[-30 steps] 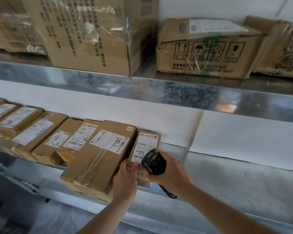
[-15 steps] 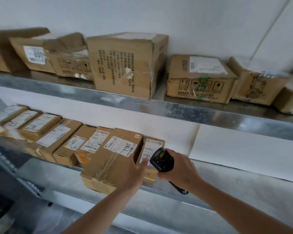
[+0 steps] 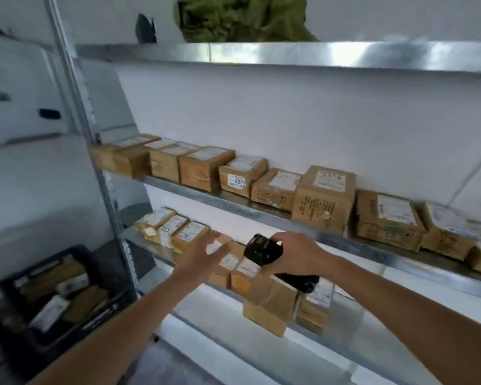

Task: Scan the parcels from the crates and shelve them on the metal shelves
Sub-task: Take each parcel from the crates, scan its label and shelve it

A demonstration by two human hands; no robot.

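The left hand (image 3: 206, 252) hangs open with fingers spread at the frame's centre, just above the row of parcels on the lower metal shelf (image 3: 147, 247), holding nothing; the right hand (image 3: 295, 252) grips the black scanner (image 3: 263, 250) just to its right, over the large taped parcel (image 3: 270, 298) that juts past the shelf's front edge. The next parcels to scan lie in the black crate (image 3: 59, 295) at lower left of the frame, down and left of both hands, so the left hand is plainly the nearer one to reach for them (the scanner hand would have to cross the body). The crate's parcels look to lie with their long sides running diagonally from lower left to upper right, though blur makes this uncertain. Compared with half a second ago, the left hand has lifted off the large parcel it was pressing, the view has swung left and pulled back, and the crate and the shelf's upright post (image 3: 75, 112) have come into sight, along with a higher shelf carrying a green bundle (image 3: 242, 18).
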